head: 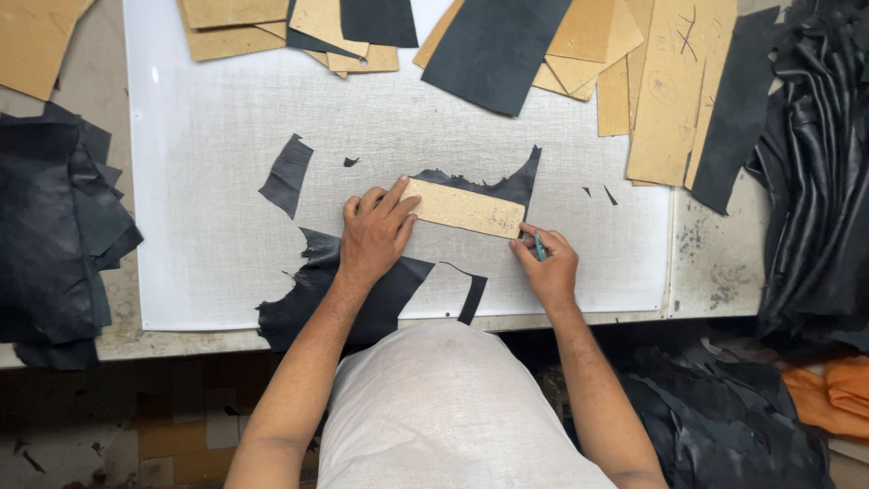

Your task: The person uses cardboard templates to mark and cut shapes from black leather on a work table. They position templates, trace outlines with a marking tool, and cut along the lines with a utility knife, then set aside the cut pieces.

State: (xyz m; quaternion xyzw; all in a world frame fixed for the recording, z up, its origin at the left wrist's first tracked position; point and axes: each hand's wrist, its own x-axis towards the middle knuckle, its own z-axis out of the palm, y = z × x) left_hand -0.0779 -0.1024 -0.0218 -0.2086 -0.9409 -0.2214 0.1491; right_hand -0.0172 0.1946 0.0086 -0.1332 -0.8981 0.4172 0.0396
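Two hands (376,231), one template (463,207), perhaps four black scraps (288,175).

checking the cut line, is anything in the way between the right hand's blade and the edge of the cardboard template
Nothing visible. The right hand holds a green-handled tool right at the lower right corner of the tan template, which the left hand presses onto black leather.

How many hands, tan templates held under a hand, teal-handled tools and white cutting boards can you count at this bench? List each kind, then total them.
Hands: 2 (left hand, right hand)
tan template under the left hand: 1
teal-handled tool in the right hand: 1
white cutting board: 1
Total: 5
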